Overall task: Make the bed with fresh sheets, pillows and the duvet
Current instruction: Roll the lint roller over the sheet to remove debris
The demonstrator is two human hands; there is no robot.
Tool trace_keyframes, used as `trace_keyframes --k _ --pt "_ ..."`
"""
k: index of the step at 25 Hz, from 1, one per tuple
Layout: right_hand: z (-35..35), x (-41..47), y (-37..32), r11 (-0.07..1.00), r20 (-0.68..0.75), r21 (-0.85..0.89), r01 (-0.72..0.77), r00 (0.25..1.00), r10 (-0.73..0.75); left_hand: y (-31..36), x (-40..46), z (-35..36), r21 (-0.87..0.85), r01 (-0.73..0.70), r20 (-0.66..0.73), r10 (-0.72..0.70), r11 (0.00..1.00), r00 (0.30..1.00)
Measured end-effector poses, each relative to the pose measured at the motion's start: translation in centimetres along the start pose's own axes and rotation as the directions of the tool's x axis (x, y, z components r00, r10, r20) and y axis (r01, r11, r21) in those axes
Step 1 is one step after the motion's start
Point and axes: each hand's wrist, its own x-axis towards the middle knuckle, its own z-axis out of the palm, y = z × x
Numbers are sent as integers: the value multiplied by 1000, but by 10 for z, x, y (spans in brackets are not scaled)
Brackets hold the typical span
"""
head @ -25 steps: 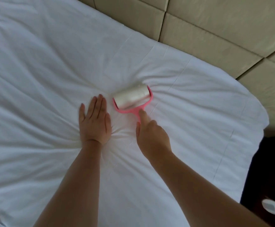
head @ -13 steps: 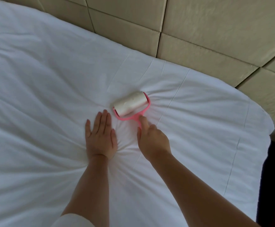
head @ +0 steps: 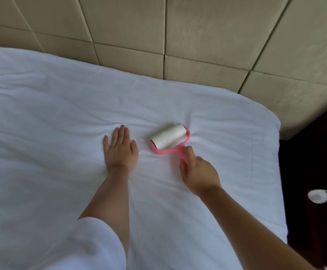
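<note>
Mostly hidden, the lint roller (head: 168,140) handle sits in the right hand (head: 199,173)'s grip; left hand (head: 119,151) lies flat on sheet (head: 42,123).

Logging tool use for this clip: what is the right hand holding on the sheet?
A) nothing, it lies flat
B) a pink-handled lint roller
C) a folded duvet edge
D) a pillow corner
B: the right hand grips the pink handle of the lint roller, whose white roll rests on the sheet, while the left hand lies flat beside it.
</note>
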Motion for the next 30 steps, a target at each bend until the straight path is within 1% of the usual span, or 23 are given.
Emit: trace_keyframes --k 2,5,6,8,9,11,13,16,20,25,28,30 --pt "-6 -38 4 999 -8 18 -36 999 36 0 -4 -9 -25 -1 46 2 1000 999" --pt "-15 -83 11 996 -61 42 -74 995 76 13 -25 -17 -63 3 123 5 998 992" --pt "-18 -90 14 992 -94 62 -111 989 117 20 -35 -19 -62 -11 137 19 998 990" --pt "-23 -93 19 965 -160 129 -227 956 246 30 -55 -19 -35 -71 143 76 997 987" --pt "-24 -91 20 950 -174 151 -275 938 299 33 -61 -18 -30 -89 135 92 996 987" --pt "-21 -85 20 936 -170 151 -317 925 341 40 -64 -18 -33 -103 131 107 994 986" --pt "-15 -75 19 935 -168 142 -324 923 346 53 -57 -16 -44 -139 133 144 989 981" --pt "-8 -45 20 942 -167 106 -318 928 332 74 -44 -8 -48 -204 86 208 978 974" --pt "-12 20 26 951 -161 93 -294 938 306 83 -19 7 -60 -188 3 188 980 982" --pt "-15 109 32 961 -150 72 -267 949 275 95 31 17 -52 -251 -111 244 967 963" --pt "-17 150 34 964 -130 81 -253 956 262 98 49 22 -37 -275 -144 267 961 953" --pt "-17 160 34 964 -125 87 -251 957 260 100 57 22 -33 -274 -142 267 961 953"
